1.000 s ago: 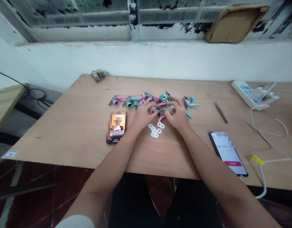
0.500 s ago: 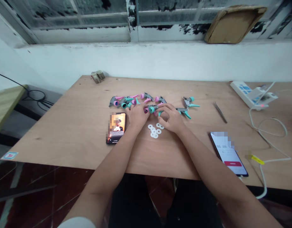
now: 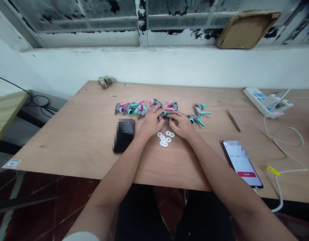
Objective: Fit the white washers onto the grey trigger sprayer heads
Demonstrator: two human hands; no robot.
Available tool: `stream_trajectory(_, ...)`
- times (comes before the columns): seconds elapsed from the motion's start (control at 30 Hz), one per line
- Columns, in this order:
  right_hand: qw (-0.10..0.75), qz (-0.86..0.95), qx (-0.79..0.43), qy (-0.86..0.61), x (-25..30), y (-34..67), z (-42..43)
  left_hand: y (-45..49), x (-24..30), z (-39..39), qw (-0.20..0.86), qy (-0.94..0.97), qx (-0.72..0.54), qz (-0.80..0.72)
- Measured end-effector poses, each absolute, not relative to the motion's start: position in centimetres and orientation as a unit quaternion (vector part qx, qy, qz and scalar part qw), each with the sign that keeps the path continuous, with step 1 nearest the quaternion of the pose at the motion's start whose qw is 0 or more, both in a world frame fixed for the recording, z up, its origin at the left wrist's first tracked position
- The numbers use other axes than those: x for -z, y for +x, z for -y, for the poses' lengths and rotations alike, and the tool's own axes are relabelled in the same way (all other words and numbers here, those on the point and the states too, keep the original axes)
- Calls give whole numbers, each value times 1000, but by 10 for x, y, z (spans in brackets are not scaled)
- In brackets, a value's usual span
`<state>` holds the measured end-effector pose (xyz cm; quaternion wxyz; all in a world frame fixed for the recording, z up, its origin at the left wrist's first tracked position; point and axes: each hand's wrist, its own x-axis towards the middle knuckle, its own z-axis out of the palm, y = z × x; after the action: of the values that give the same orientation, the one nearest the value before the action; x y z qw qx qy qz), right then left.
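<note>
Both hands rest over the middle of a loose row of trigger spray heads with grey bodies and pink or teal collars and levers. My left hand (image 3: 152, 123) lies with its fingers stretched forward and apart on the spray heads. My right hand (image 3: 181, 124) is curved, fingers apart, its fingertips touching a teal-collared spray head (image 3: 165, 113) between the hands. My fingers partly hide that one and a pink part beside it. Just behind the hands lies a pink-collared spray head (image 3: 173, 105). White ring washers (image 3: 168, 140) lie in a small pile in front of the hands.
More spray heads (image 3: 130, 110) lie left of my hands, and a teal one (image 3: 200, 108) lies right. A dark-screened phone (image 3: 124, 135) is near my left forearm. Tweezers (image 3: 233, 119), a timer phone (image 3: 242, 164) and a power strip (image 3: 260, 100) with cables are on the right.
My left hand has moved slightly right, uncovering a teal and grey spray head on its left. The pink-collared spray head behind my hands has shifted right and turned. The left phone's screen has gone dark.
</note>
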<state>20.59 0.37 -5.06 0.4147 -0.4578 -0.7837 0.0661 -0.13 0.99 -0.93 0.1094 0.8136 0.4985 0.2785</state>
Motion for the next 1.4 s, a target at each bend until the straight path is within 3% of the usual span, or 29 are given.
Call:
stream_trajectory(0.17, 415, 738, -54, -530, 61, 212, -26, 11, 15, -2, 121, 865, -185, -450)
stream_trajectory(0.33, 336, 736, -69, -584, 73, 212, -40, 15, 15, -1, 138, 848, -220, -462)
stream_trajectory(0.5, 373, 704, -12, -604, 71, 212, -33, 12, 12, -3, 134, 851, -265, -433)
stream_trajectory(0.8, 386, 689, -2, -614, 69, 212, -26, 23, 7, 9, 156, 858, -142, -468)
stream_trajectory(1.07, 357, 648, 2, -673, 59, 214, -24, 28, 18, -2, 136, 807, -227, -527)
stream_trajectory(1.3, 382, 654, 28, -653, 65, 214, -24, 15, 10, -11, 179, 753, -410, -483)
stream_trajectory(1.4, 377, 663, 15, -646, 65, 215, -25, 1, 1, -10, 195, 751, -401, -487)
